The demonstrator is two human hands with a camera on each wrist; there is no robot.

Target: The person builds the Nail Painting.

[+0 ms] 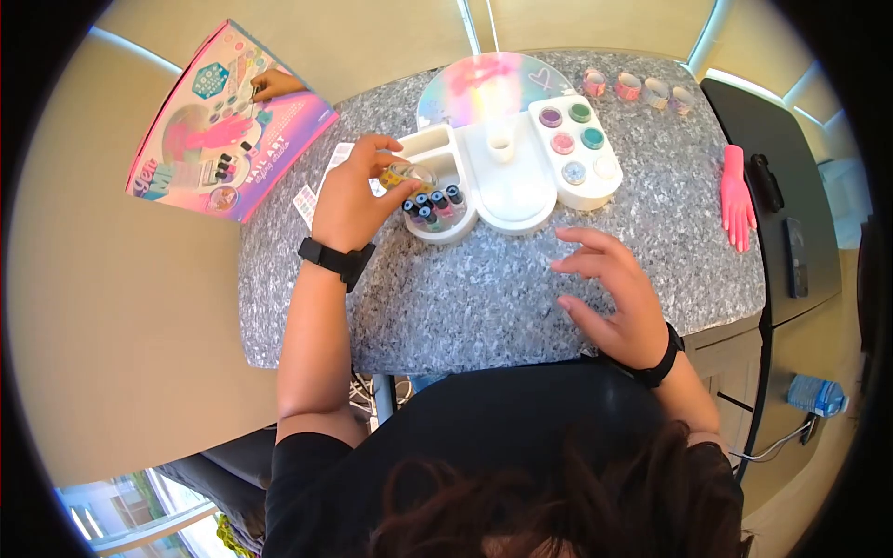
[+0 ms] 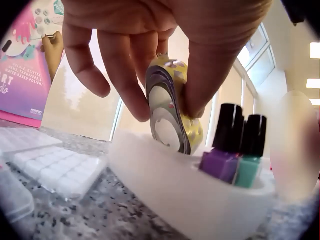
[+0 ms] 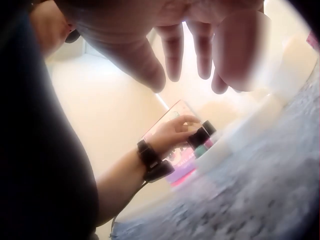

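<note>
My left hand [image 1: 358, 191] pinches a yellow patterned roll [image 2: 189, 100] between thumb and fingers, over the left tray of a white organizer [image 1: 465, 209]. In the left wrist view the roll stands on edge, right above the tray's rim, showing pale rounded shapes on its side. Several small nail polish bottles [image 1: 433, 206] with black caps stand in that tray, beside the thumb; a purple one [image 2: 222, 145] and a teal one [image 2: 251, 152] show up close. Over the table near the organizer's front, my right hand [image 1: 619, 302] is held with fingers spread and loosely bent, nothing in it.
Glitter pots [image 1: 563, 143] fill the organizer's right tray. Behind stands a round iridescent panel [image 1: 456, 88]. Several patterned rolls [image 1: 628, 87] line the back right; a pink model hand [image 1: 736, 205] lies on the right. The nail art box [image 1: 223, 139] and white sheets [image 2: 65, 170] are left.
</note>
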